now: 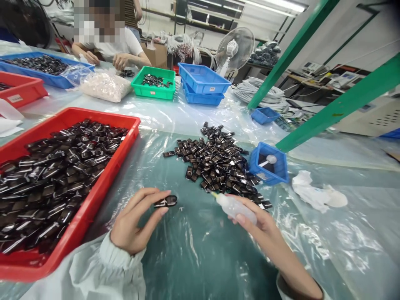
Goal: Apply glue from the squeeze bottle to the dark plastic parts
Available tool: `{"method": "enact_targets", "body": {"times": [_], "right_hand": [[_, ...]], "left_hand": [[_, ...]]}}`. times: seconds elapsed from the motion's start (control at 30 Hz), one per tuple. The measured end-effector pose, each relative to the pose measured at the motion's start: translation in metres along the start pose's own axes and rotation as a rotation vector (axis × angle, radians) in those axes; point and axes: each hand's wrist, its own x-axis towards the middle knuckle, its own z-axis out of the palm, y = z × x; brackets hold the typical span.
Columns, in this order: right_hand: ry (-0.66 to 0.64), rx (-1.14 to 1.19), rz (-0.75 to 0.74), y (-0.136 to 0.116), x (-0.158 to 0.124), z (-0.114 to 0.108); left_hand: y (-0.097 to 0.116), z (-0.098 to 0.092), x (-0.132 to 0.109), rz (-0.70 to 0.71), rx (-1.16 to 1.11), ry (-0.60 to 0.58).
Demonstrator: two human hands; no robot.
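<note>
My left hand [136, 220] pinches a small black glossy part [166, 201] between thumb and fingertips, just above the plastic-covered table. My right hand [259, 227] grips a small white squeeze bottle [234, 207], its nozzle pointing left toward the part. A gap remains between nozzle tip and part. Just beyond both hands lies a loose pile of the same black parts [215, 162].
A red tray [93, 196] full of black parts sits at my left. A small blue bin [278, 166] and a crumpled white cloth [315, 193] lie to the right. Across the table a person's hands [120, 61] work near green [153, 89] and blue bins [203, 79]. Green posts [337, 106] slant at right.
</note>
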Motion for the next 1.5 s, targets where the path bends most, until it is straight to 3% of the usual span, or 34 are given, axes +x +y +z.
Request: {"method": "enact_targets", "body": {"times": [0.1,0.2,0.33,0.47,0.6,0.67,0.8,1.23,1.5], "right_hand": [[-0.023,0.027,-0.046,0.001,0.008,0.018],[0.022,-0.114,-0.150,0.002,0.016,0.037],[0.184,-0.274,-0.232,0.005,0.017,0.049],[0.364,-0.379,-0.374,0.002,-0.002,0.056],[0.136,-0.472,-0.510,-0.003,-0.011,0.080],[0.024,-0.545,-0.453,-0.004,-0.003,0.094],[-0.016,-0.472,-0.361,-0.004,0.016,0.107],[-0.127,0.489,0.033,-0.043,0.013,0.081],[-0.219,0.753,0.182,-0.051,0.010,0.080]], "left_hand": [[-0.008,0.002,0.004,-0.043,-0.020,0.022],[-0.013,0.005,0.005,-0.062,-0.061,0.019],[-0.013,0.008,0.005,-0.034,-0.103,0.036],[-0.007,0.007,0.004,0.002,-0.125,0.040],[-0.001,0.006,0.001,0.085,-0.093,0.074],[0.002,0.006,0.001,0.154,-0.070,0.083],[0.006,0.006,0.001,0.242,-0.067,0.078],[0.012,0.005,-0.001,0.259,-0.141,0.048],[0.010,0.006,0.000,0.274,-0.190,0.000]]}}
